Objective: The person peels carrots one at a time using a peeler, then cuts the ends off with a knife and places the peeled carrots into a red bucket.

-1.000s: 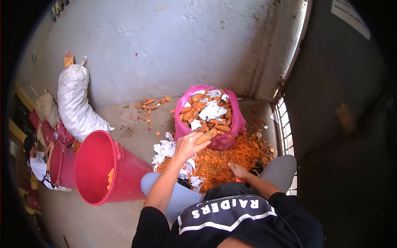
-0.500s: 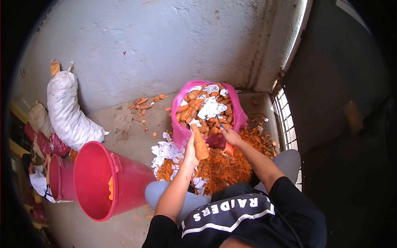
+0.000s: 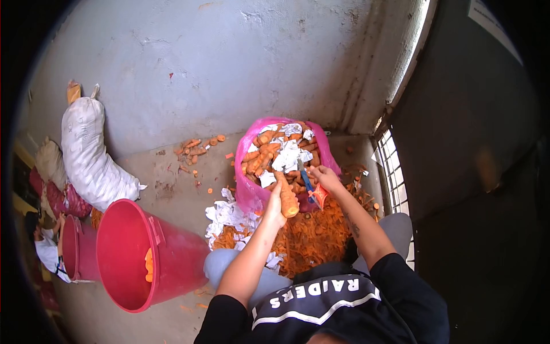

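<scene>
My left hand [image 3: 275,207] is wrapped round a thick carrot [image 3: 289,199], held upright over the front of a pink plastic bag [image 3: 246,193]. To its right my right hand [image 3: 325,178] is closed on a tool with a blue part [image 3: 305,179], which looks like a peeler or knife; its exact shape is too small to tell. Inside the bag are several carrots [image 3: 266,150] and crumpled white paper [image 3: 287,156]. Below both hands lies a heap of orange peelings [image 3: 309,236]. An orange-red piece [image 3: 319,196] shows just under my right hand.
A large red bin [image 3: 183,252] with orange pieces inside stands at the left. Behind it are a second bin [image 3: 87,252], a white sack [image 3: 86,143] and another person [image 3: 48,245]. Carrot pieces [image 3: 197,151] lie near the wall; a barred opening [image 3: 393,172] is at the right.
The carrot and my left hand have shifted slightly right. My right hand has lifted a little, and more of the blue tool shows. The view has shifted slightly.
</scene>
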A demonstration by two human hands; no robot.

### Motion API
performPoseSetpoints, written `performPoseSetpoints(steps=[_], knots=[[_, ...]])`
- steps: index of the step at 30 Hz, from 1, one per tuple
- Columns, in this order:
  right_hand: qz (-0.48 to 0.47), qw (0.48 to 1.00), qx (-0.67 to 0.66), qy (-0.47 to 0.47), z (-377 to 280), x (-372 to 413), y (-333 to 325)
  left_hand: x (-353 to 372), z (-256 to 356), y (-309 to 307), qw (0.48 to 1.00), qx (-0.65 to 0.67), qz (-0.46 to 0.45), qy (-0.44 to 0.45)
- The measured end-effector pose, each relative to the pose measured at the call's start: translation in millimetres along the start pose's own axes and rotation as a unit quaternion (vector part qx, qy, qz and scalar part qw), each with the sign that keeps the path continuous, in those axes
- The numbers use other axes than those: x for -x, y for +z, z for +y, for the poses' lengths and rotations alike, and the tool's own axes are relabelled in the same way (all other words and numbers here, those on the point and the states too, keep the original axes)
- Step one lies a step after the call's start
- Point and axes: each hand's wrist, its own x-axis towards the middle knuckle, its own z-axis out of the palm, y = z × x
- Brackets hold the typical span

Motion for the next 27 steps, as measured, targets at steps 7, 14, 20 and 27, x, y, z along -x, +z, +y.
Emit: performPoseSetpoints(steps=[7, 14, 20, 27], knots=[[0.014, 0.994, 0.03, -0.104, -39.1, 43.6, -4.1, 4.7, -12.4, 14.2, 0.998, -0.055, -0.039, -0.016], [0.137, 0.977, 0.092, -0.136, -56.1, 65.7, 18.4, 19.0, -19.2, 25.9, 0.998, -0.018, -0.054, -0.01], [0.164, 0.973, 0.127, -0.1, -80.9, 92.5, 21.6, 13.4, -39.8, 2.8, 0.998, 0.012, -0.042, -0.054], [0.159, 0.935, 0.224, -0.226, -103.4, 116.3, 15.6, 26.6, -67.2, 13.4, 0.993, 0.097, -0.05, -0.047]])
